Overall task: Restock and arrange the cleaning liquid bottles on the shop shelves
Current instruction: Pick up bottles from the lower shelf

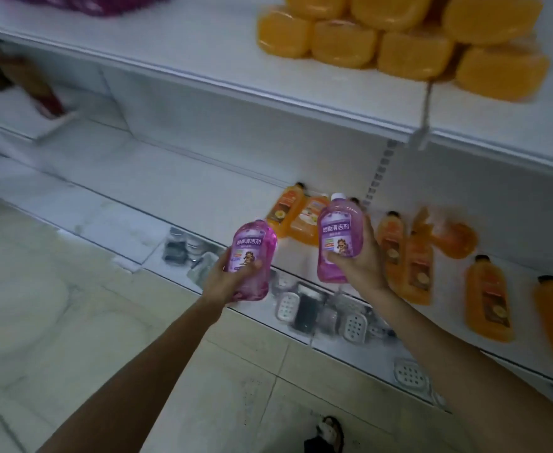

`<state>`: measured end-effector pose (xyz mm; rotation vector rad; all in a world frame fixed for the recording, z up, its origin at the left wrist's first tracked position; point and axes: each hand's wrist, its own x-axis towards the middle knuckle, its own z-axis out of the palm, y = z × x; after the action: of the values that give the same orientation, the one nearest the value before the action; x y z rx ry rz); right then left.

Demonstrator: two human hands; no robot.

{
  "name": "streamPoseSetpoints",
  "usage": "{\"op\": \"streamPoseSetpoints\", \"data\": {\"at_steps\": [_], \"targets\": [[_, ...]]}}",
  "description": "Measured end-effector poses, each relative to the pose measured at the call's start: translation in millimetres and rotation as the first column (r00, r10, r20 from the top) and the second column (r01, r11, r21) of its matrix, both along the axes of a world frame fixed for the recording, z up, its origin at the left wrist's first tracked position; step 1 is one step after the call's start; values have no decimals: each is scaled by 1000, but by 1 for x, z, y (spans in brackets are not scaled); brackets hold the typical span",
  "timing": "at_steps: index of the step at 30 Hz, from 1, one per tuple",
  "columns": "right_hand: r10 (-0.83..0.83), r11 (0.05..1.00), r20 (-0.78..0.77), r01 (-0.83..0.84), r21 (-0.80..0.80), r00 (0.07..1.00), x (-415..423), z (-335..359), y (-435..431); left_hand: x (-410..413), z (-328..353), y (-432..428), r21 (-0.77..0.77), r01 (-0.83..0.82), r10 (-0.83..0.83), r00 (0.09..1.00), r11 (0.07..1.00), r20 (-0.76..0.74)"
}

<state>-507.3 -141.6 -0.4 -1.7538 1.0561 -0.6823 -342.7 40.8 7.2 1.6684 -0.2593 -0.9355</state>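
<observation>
I hold two pink-purple bottles of cleaning liquid with purple labels in front of the white shop shelves. My left hand (226, 279) grips one pink bottle (252, 256) from below. My right hand (360, 259) grips the other pink bottle (338, 237), white cap up, a little higher and closer to the middle shelf (170, 191). Just behind it, several orange bottles (415, 266) stand in a row on that shelf, stretching to the right.
The upper shelf (203, 60) carries stacked orange packs (412, 37) and purple packs (85, 3). The lowest shelf holds soap dishes (353, 325) and small dark items (177, 250). A slotted upright (379, 171) divides the back panel. Tiled floor (72, 322) and my sandalled foot (325, 434) lie below.
</observation>
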Motion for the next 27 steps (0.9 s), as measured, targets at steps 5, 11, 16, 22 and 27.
{"op": "streamPoseSetpoints", "data": {"at_steps": [5, 11, 16, 22, 27], "targets": [[216, 976, 48, -214, -48, 975, 123, 43, 77, 87, 65, 110, -111, -155, 175, 963, 982, 203], [489, 861, 77, -468, -198, 869, 249, 110, 158, 170, 147, 206, -262, -282, 366, 857, 923, 364], [569, 803, 173, -499, -325, 804, 330, 171, 186, 222, 197, 232, -381, -349, 502, 740, 856, 449], [580, 779, 244, -442, -445, 778, 419, 235, 171, 299, 241, 214, -501, -335, 577, 664, 798, 476], [580, 755, 243, -401, -519, 778, 505, 275, 149, 374, 270, 180, -560, -300, 599, 639, 772, 483]]}}
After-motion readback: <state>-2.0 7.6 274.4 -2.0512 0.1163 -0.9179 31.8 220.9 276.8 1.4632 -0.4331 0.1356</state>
